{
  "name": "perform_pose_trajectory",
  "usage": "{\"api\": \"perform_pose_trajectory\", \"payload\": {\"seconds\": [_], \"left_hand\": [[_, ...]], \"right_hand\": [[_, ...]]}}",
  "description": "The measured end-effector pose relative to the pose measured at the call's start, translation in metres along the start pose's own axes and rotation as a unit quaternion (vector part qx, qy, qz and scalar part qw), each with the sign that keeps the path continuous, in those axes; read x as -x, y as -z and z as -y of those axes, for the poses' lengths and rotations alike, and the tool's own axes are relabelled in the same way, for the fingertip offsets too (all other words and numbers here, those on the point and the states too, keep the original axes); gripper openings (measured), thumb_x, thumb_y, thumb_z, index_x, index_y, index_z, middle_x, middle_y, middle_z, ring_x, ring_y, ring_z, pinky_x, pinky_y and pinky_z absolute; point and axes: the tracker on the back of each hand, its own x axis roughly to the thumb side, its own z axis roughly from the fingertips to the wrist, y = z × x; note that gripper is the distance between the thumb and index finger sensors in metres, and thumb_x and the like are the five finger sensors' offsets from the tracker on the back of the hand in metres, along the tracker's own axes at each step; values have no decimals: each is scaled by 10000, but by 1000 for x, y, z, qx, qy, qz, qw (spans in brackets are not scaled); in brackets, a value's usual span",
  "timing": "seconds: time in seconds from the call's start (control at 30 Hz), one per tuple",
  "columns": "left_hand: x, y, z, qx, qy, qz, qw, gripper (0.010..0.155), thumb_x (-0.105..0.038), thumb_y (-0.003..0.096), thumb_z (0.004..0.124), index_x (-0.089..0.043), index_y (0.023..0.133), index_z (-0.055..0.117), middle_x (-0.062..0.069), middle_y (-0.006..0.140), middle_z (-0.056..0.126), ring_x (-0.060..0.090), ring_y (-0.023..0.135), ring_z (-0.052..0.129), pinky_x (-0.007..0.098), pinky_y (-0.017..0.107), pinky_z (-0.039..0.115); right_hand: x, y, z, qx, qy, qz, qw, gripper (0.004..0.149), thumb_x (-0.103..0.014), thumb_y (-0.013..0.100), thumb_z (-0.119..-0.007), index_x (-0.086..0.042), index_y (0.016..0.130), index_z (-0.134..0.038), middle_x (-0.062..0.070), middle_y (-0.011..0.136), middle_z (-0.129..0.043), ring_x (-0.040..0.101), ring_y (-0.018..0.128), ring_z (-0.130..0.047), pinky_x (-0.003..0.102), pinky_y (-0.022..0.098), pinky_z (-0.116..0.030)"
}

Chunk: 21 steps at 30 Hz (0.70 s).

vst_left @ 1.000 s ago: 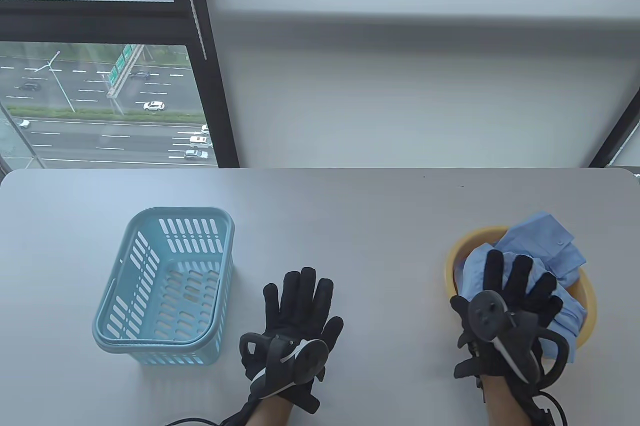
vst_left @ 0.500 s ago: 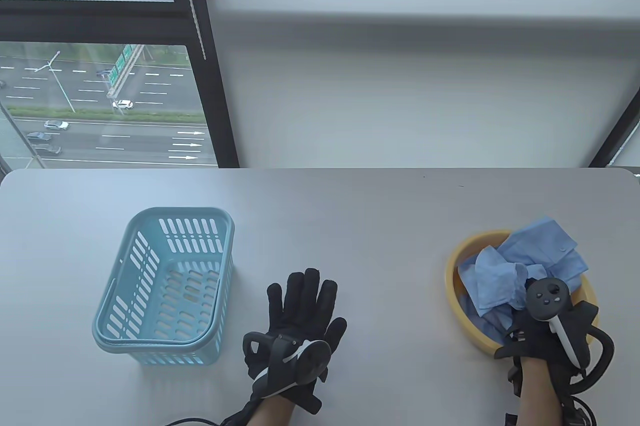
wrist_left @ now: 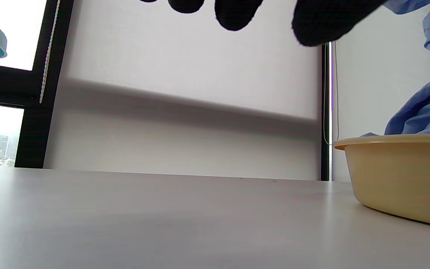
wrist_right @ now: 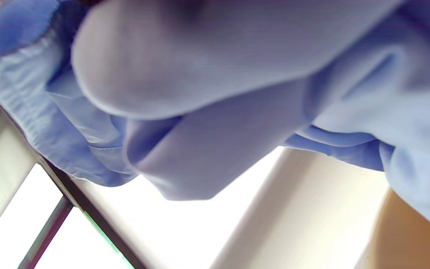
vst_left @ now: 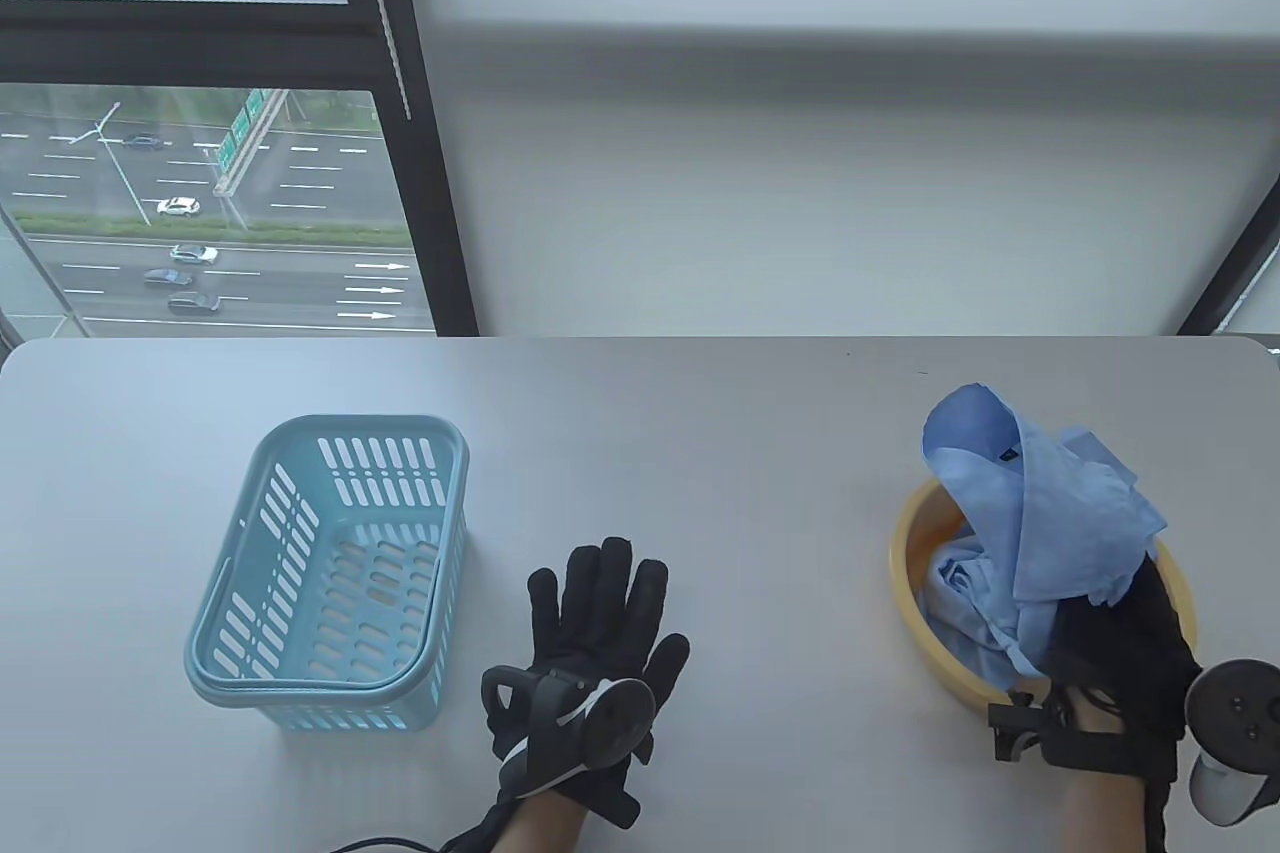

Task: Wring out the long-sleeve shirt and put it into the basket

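Fingers of the right hand [vst_left: 1120, 653] grip the raised shirt [vst_left: 1050, 513]; left hand [vst_left: 600, 633] lies flat, fingers straight

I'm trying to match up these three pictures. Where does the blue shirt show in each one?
Table view: blue shirt at right, lifted partly out of the yellow basin by the right hand.
Left wrist view: at the right edge, above the basin.
Right wrist view: fills the frame.
Shared landmark: the basin.

Even daylight from the window [vst_left: 200, 193] at far left, soft shadows on the table [vst_left: 700, 413]; right wrist view blurred, background blown out.
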Motion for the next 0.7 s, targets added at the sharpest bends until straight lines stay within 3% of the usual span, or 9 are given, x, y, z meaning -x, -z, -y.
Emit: {"api": "perform_pose_trajectory", "payload": {"seconds": [0.33,0.47,0.53,0.6,0.7], "left_hand": [[2,0,-1,0,-16,-1,1000,746,-659,611,668,-256,1186,419,98,1276,298,414,1125,296,625,746,151],[6,0,-14,-23,-109,13,994,834,-684,592,712,-223,1189,357,117,1273,284,426,1122,294,625,744,161],[5,2,-23,-30,-211,29,977,972,-723,568,766,-177,1188,254,163,1270,239,454,1117,272,633,752,189],[1,12,-30,-31,-374,43,926,1097,-729,537,837,-125,1168,172,209,1259,220,492,1105,267,644,747,193],[-12,34,-27,53,-499,71,862,1230,-709,507,907,-69,1124,56,252,1236,168,531,1089,231,661,735,173]], "right_hand": [[-51,-1,-23,-67,97,89,989,432,-406,644,-773,-318,1042,-631,-75,948,-761,104,687,-891,403,625,-779],[-68,6,-42,-108,68,103,986,436,-404,633,-783,-315,1038,-645,-73,940,-773,112,679,-897,408,620,-778],[-72,7,-55,-137,50,100,984,437,-393,613,-807,-305,1022,-680,-65,921,-800,126,658,-912,419,607,-783],[-73,6,-71,-181,23,107,977,446,-397,618,-804,-309,1032,-664,-70,929,-794,126,670,-907,417,615,-779],[-72,-1,-91,-216,13,111,970,462,-390,612,-809,-297,1040,-660,-64,928,-806,135,670,-917,423,613,-781]]}}
